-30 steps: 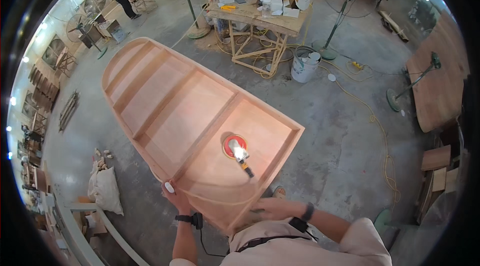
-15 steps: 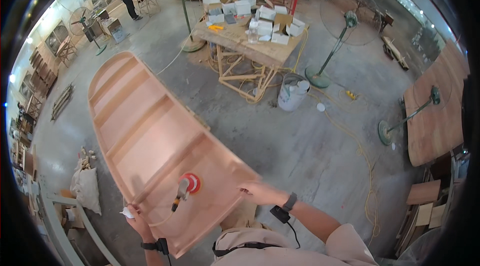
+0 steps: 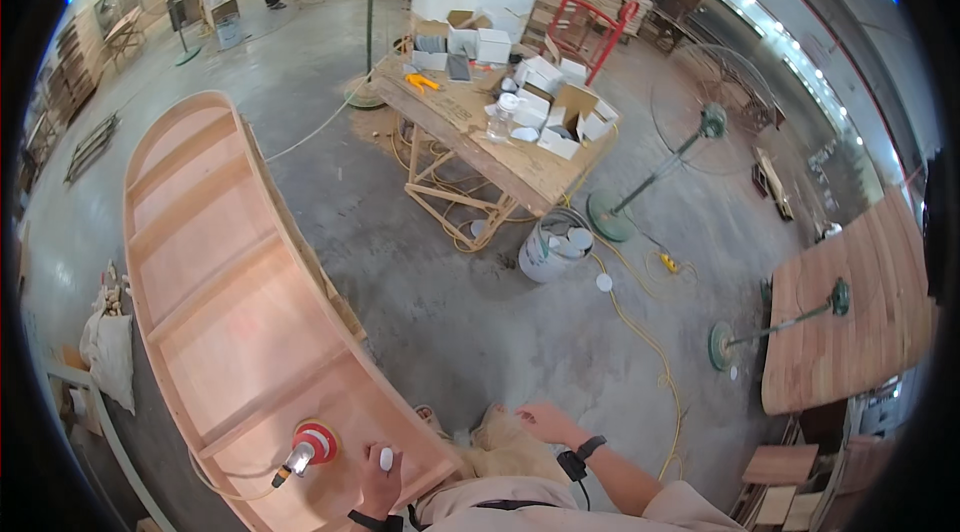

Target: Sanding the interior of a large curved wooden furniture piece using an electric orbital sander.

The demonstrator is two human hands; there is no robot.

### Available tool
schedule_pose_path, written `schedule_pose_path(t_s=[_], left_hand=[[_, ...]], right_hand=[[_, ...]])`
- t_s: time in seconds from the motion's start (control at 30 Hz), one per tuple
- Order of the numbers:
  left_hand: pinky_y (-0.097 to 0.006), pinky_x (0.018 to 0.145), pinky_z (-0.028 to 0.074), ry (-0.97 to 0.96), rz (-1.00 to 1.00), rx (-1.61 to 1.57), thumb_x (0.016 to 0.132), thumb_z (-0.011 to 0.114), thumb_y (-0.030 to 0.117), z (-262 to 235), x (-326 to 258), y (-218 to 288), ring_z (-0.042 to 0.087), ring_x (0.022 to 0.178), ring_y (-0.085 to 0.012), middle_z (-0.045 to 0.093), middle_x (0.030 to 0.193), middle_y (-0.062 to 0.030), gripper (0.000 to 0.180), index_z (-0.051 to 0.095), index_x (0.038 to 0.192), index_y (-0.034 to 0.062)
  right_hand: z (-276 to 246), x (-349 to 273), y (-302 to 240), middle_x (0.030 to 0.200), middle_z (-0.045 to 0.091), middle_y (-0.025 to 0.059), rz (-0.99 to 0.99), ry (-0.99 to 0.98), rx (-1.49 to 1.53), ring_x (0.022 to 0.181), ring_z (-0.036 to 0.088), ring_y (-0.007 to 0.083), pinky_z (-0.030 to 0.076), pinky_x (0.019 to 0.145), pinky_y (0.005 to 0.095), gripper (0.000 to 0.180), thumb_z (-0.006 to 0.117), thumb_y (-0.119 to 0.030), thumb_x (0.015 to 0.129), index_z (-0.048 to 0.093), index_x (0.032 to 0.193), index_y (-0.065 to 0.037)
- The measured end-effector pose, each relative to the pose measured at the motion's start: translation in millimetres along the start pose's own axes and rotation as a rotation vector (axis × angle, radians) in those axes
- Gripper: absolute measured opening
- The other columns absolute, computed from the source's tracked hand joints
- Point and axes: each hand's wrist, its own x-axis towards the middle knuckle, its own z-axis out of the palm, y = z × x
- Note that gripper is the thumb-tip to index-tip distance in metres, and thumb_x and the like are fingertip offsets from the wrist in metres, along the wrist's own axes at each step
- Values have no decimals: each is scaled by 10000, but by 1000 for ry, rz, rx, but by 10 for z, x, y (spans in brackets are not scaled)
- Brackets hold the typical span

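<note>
Head view: my left hand [image 3: 382, 472] sits at about six o'clock, fingers closed round a small white rounded object [image 3: 386, 458] whose kind I cannot make out, resting on the near edge of the long pale wooden shelf unit with curved sides and cross dividers [image 3: 215, 272]. My right hand [image 3: 540, 420] is off at five o'clock, fingers spread and holding nothing, hovering beside a crumpled tan cloth [image 3: 505, 442] at my waist. The two hands are apart.

The red round-padded sander with a yellow-tipped handle [image 3: 310, 447] lies pad-down inside the nearest compartment, just beside my left hand at its nine o'clock, its cord looping off toward seven o'clock. Neither hand touches it.

To work well here, I judge it wise to steady the frame with one hand, keep the pad flat on the panel, and mind the cord so it does not snag on a divider.

The shelf unit's wood looks smooth and even, reddish-tan, stretching away to eleven o'clock across the grey concrete floor [image 3: 450, 312].
</note>
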Motion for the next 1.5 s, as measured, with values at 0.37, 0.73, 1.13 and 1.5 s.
schedule_pose_path(t_s=[0.37,0.73,1.13,1.5], left_hand=[[-486,1022,490,391,-150,271,1030,696,130,637,680,357,619,1125,-414,657,1162,-225,238,656,1204,-28],[-470,988,497,471,-248,300,1036,697,108,1784,1835,2056,603,1127,-376,630,1212,-225,300,617,1288,-34],[-500,908,538,-2,153,129,1082,641,190,2846,4772,2265,680,1014,-424,721,1090,-242,237,738,1147,-16],[-550,900,480,-394,474,7,922,755,84,4793,7522,2741,595,1015,-492,634,1033,-258,223,666,1097,-22]], right_hand=[[-3064,3610,317,1342,655,260,-308,600,-120,1263,619,457,518,1078,488,428,639,-85,895,675,1319,-36],[-4687,6308,125,1677,326,349,-97,548,-228,1396,565,488,508,1135,526,571,706,-218,887,614,1413,-15],[-4177,5083,664,1072,636,240,-297,655,202,1033,616,459,504,901,544,157,587,-76,985,648,1103,8],[-4688,2626,1306,1092,790,196,504,768,552,901,752,331,591,808,408,335,691,-192,1035,730,1325,-30]])
